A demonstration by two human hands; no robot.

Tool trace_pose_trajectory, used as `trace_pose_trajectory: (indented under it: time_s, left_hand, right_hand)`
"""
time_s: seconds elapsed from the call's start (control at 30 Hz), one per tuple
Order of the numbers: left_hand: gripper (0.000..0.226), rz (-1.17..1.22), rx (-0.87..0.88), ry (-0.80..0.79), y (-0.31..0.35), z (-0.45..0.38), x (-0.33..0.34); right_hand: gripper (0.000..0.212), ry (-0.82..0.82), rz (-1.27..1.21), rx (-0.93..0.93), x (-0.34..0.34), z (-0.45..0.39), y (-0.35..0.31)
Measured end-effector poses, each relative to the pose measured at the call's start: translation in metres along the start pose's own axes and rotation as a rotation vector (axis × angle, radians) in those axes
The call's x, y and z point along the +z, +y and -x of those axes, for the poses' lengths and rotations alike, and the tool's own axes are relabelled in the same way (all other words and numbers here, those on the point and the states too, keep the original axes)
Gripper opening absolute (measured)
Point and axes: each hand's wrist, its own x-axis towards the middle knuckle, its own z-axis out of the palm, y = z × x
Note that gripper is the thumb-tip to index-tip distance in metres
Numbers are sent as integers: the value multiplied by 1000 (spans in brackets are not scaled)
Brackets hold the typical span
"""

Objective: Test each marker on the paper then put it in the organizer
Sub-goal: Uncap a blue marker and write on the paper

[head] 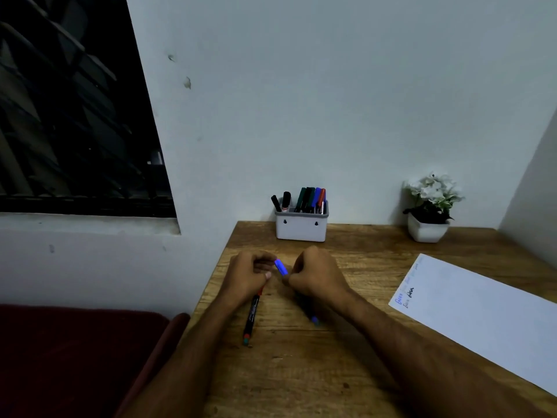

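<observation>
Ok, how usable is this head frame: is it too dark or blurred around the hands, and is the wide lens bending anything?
Head view: dim overall with a bluish cast; the blue cap between the left hand and right hand glows oversaturated; the blue marker under the right hand is smeared; the writing on the paper is too small to read; the window edge and right wall lean from wide-angle distortion.

I had a wooden desk (301, 372) under me. At its back edge stood the organizer (301, 227), a potted plant (429, 212) to its right. Paper (482, 315) lay at right, a red marker (251, 315) near the left edge.
</observation>
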Motion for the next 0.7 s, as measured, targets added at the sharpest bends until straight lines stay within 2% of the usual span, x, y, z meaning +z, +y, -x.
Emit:
trace_pose_trajectory:
  time_s: [0.13, 0.33, 0.53, 0.7]
  left_hand:
    - [43, 80, 76, 29, 22, -9, 15]
    - [49, 81, 216, -56, 60, -27, 52]
    - [26, -44, 339, -134, 79, -38, 92]
    - [19, -43, 369, -85, 91, -39, 114]
  right_hand:
    - [11, 36, -47, -43, -18, -4, 24]
    - [5, 100, -90, -180, -49, 1, 65]
    - [6, 181, -94, -228, -73, 1, 107]
    - [10, 176, -121, -217, -82, 5, 130]
